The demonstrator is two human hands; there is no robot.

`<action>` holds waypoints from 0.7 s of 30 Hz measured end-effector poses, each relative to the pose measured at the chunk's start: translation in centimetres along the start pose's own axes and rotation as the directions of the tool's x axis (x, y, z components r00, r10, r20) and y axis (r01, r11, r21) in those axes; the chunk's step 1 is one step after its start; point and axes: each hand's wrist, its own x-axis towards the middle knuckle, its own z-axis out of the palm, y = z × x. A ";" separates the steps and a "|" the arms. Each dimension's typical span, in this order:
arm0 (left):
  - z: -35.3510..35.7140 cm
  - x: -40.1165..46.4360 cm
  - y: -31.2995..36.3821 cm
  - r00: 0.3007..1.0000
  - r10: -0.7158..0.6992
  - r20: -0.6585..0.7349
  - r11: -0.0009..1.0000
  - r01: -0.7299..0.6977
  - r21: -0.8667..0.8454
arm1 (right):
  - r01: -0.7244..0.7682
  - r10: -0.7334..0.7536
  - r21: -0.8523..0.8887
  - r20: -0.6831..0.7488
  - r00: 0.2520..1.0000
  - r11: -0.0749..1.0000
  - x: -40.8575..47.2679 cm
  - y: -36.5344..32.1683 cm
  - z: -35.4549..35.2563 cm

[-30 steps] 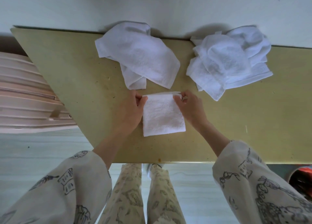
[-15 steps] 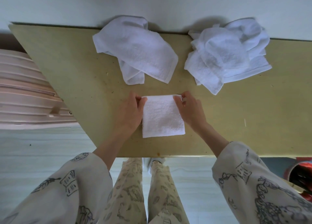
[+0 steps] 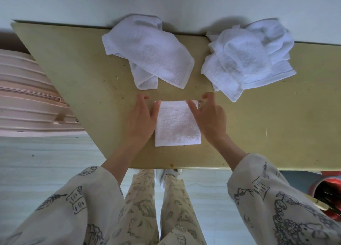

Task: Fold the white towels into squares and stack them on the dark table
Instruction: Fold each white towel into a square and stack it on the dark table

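I find the folded towel [image 3: 177, 124] lying flat on the surface [image 3: 258, 119], near edge. Left hand [image 3: 141, 121] and right hand [image 3: 209, 120] flank it, fingers spread, thumbs touching its far corners, gripping nothing. Two unfolded towels [image 3: 149, 53] [image 3: 245, 60] lie far.

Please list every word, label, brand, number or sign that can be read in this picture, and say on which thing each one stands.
No text can be read.
Printed cream sleeves: drawn little pages bear scribbled lines, too small and sketchy to read as words.
Folded white square towel, crumpled white towels and, yellowish table top, ribbed pink case: no label or mark visible.
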 end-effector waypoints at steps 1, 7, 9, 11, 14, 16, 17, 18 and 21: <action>-0.1 -0.7 0.0 0.992 0.096 -0.079 0.994 -0.091 0.068 | 0.044 -0.043 0.002 -0.073 0.996 0.999 -0.4 0.0 -0.1; 3.5 -4.5 -1.3 0.790 0.613 0.008 0.719 -0.562 0.409 | 0.570 -0.604 -0.252 -0.079 0.793 0.782 -4.2 1.6 3.0; 4.3 -4.2 -1.6 0.803 0.584 0.114 0.684 -0.563 0.464 | 0.556 -0.582 -0.313 0.010 0.813 0.770 -4.2 2.6 4.3; 4.4 -3.5 -2.1 0.840 0.511 0.182 0.712 -0.532 0.459 | 0.503 -0.520 -0.345 0.047 0.853 0.793 -3.8 3.5 4.7; 4.1 -2.6 -3.3 0.853 0.463 0.241 0.718 -0.520 0.463 | 0.499 -0.504 -0.375 0.093 0.859 0.781 -3.4 4.4 4.6; 3.9 -2.4 -3.7 0.852 0.458 0.253 0.694 -0.520 0.497 | 0.502 -0.506 -0.405 0.107 0.856 0.764 -3.4 4.5 4.6; 3.9 -2.4 -3.7 0.855 0.452 0.254 0.689 -0.516 0.509 | 0.497 -0.499 -0.409 0.112 0.860 0.765 -3.4 4.5 4.6; 3.9 -2.4 -3.7 0.858 0.446 0.255 0.689 -0.511 0.514 | 0.489 -0.486 -0.411 0.120 0.866 0.770 -3.4 4.5 4.7; 3.9 -2.4 -3.3 0.864 0.426 0.267 0.699 -0.502 0.509 | 0.480 -0.458 -0.423 0.161 0.874 0.768 -3.3 4.1 4.5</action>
